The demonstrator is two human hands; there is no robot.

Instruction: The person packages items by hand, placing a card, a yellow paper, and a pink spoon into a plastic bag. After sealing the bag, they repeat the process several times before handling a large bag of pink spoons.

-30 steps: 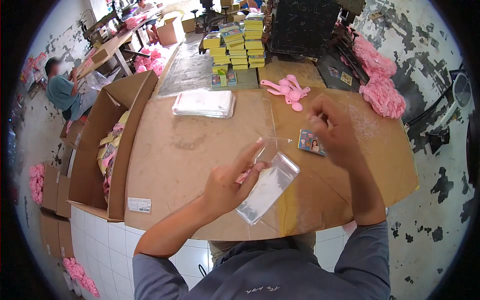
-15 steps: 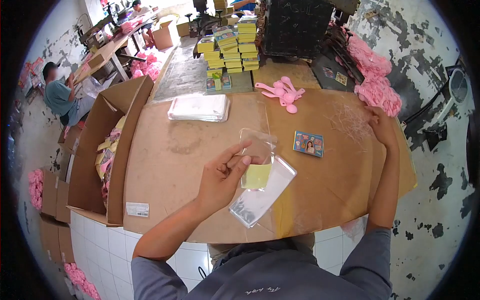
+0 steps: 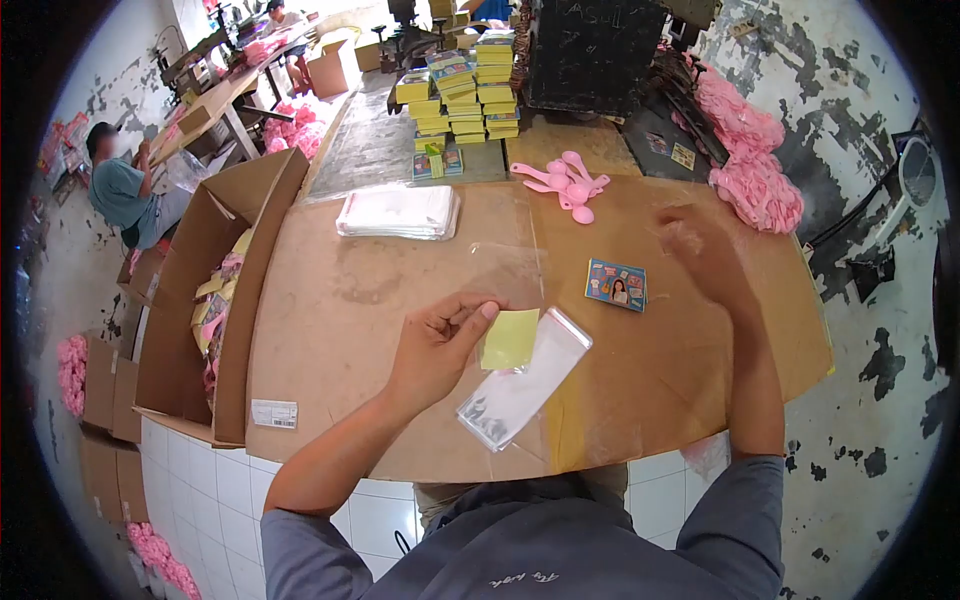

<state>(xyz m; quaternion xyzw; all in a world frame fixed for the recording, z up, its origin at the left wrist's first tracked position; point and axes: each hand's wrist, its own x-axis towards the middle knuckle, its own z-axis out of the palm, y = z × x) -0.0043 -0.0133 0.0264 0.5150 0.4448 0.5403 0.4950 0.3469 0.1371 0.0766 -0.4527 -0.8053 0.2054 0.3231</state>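
My left hand (image 3: 436, 348) pinches a clear plastic bag (image 3: 505, 262) with a yellow card (image 3: 512, 340) in its lower part. Below it lies a bundle of clear plastic sleeves (image 3: 527, 385), slanted on the cardboard tabletop. My right hand (image 3: 700, 250) is smeared by motion over the right side of the table. Its fingers are too blurred to show whether they hold anything. A small stack of blue printed cards (image 3: 616, 285) lies between the two hands. Pink plastic spoons (image 3: 567, 184) sit in a heap farther back.
A stack of clear bags (image 3: 398, 212) lies at the back left. An open carton (image 3: 265, 270) with packed items stands along the left edge. Piles of yellow-edged cards (image 3: 460, 100) rise behind. A pink bundle (image 3: 755, 190) hangs at the right. A person (image 3: 130, 190) sits far left.
My right hand has swung left from beside the pink bundle, over where thin clear strands lay. My left hand has lowered slightly, and the bag with its yellow card has tilted.
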